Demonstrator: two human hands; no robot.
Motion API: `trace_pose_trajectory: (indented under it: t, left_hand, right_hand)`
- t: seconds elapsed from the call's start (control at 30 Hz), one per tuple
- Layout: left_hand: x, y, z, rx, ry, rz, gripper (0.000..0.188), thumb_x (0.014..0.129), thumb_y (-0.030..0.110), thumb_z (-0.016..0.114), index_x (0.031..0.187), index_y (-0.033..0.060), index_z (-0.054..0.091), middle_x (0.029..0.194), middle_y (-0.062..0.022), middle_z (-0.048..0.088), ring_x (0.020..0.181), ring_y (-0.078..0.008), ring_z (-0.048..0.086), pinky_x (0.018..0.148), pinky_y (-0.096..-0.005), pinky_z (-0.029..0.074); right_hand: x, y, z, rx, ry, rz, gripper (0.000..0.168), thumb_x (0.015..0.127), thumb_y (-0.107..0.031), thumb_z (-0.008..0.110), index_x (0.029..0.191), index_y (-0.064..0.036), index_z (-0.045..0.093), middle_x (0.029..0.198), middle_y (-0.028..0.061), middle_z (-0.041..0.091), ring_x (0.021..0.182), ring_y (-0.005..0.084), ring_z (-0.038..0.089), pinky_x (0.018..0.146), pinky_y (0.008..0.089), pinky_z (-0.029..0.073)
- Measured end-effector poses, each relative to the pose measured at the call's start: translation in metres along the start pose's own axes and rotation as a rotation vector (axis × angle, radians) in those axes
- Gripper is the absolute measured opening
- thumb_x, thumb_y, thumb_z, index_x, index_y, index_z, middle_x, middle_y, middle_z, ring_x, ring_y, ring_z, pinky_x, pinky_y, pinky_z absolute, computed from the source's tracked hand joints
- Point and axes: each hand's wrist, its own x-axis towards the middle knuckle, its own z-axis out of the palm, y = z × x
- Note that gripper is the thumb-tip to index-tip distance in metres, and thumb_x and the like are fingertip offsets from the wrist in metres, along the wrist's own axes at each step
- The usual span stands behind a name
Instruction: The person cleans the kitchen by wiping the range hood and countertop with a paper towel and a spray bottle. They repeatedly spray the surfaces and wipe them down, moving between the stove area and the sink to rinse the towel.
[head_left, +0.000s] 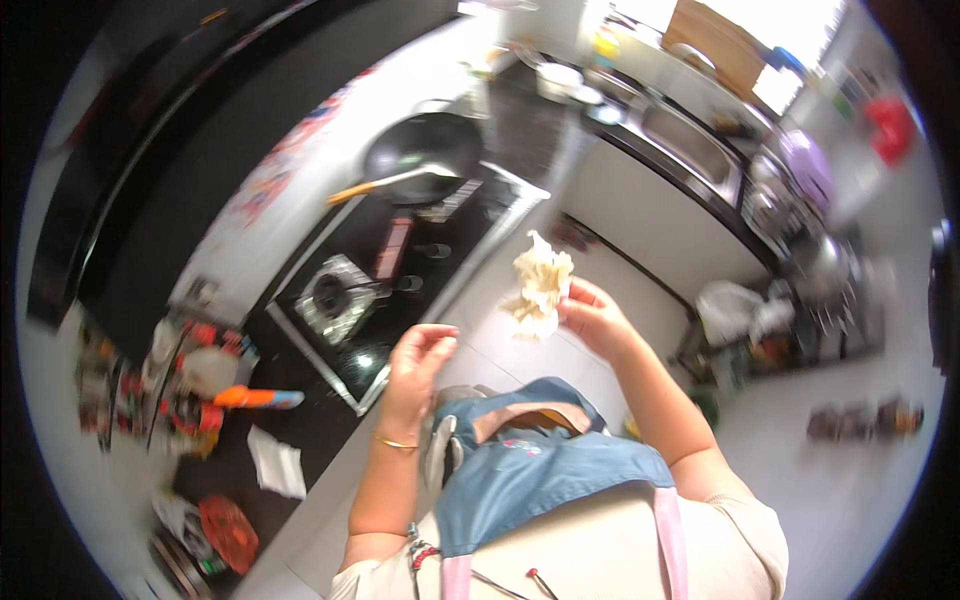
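Note:
A crumpled cream-coloured cloth (541, 281) hangs from the fingers of my right hand (596, 319), held up over the tiled floor. The fabric bunches irregularly and its edges are blurred. My left hand (421, 358) is raised beside the front edge of the gas hob (480, 244), its fingers curled and thumb near the fingertips, with nothing visible in it. On the hob's far burner sits a black wok (390, 150) with a wooden-handled spatula (386, 182) resting across it. Foil surrounds the bare near burner (330, 296).
A steel sink (690, 142) is set into the counter at upper right, with a white pot (559, 81) left of it. Bowls and pans crowd a rack (787, 202). An orange-handled tool (259, 397) and white paper (277, 463) lie on the left counter. Shoes (862, 421) stand at right.

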Motion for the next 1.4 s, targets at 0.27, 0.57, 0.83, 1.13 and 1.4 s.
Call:
trace_pose_trajectory:
  t: [0.27,0.57,0.83,1.13,1.4]
  left_hand:
    - [0.021,-0.022,0.105,0.17,-0.237,-0.184,0.017,0.096,0.015,0.061,0.11,0.0049,0.064,0.107,-0.0024,0.066,0.094,-0.0099,0.06,0.085,-0.0249,0.047]
    - [0.053,-0.026,0.164,0.308,-0.414,-0.178,0.018,0.096,0.016,0.06,0.108,0.0036,0.065,0.106,-0.0025,0.065,0.096,-0.0113,0.059,0.086,-0.0268,0.047]
    - [0.058,-0.026,0.181,0.357,-0.423,-0.14,0.018,0.096,0.017,0.06,0.108,0.0042,0.065,0.106,-0.0022,0.065,0.096,-0.0111,0.059,0.085,-0.0263,0.047]
    - [0.022,-0.028,0.137,0.315,-0.205,-0.18,0.016,0.097,0.015,0.058,0.108,0.0058,0.065,0.105,-0.001,0.066,0.093,-0.0092,0.059,0.084,-0.0252,0.048]
    - [-0.041,-0.031,0.047,0.31,0.078,0.02,0.018,0.095,0.014,0.063,0.109,0.003,0.065,0.103,-0.0033,0.065,0.096,-0.0108,0.06,0.088,-0.0273,0.049]
  right_hand:
    - [-0.259,-0.083,-0.154,-0.511,0.901,-0.564,0.023,0.093,-0.008,0.067,0.114,-0.001,0.06,0.104,0.0015,0.066,0.095,0.0088,0.061,0.087,0.0248,0.048]
    - [-0.43,-0.007,-0.233,-1.155,1.765,-0.104,0.041,0.089,-0.025,0.072,0.118,0.002,0.062,0.107,0.0127,0.069,0.089,0.0221,0.066,0.083,0.0347,0.052]
    - [-0.449,0.061,-0.318,-0.814,1.542,0.415,0.057,0.093,-0.035,0.065,0.136,0.0,0.054,0.13,0.018,0.062,0.116,0.0274,0.062,0.099,0.0365,0.047]
    - [-0.261,-0.066,-0.21,0.616,0.332,-0.477,0.085,0.098,-0.066,0.027,0.152,-0.001,0.028,0.155,0.0246,0.031,0.145,0.0386,0.029,0.118,0.0468,0.028]
    - [-0.083,-0.041,-0.183,0.426,0.246,-0.073,0.064,0.103,-0.051,0.037,0.141,-0.001,0.049,0.139,0.0127,0.056,0.126,0.0249,0.053,0.106,0.0371,0.04]
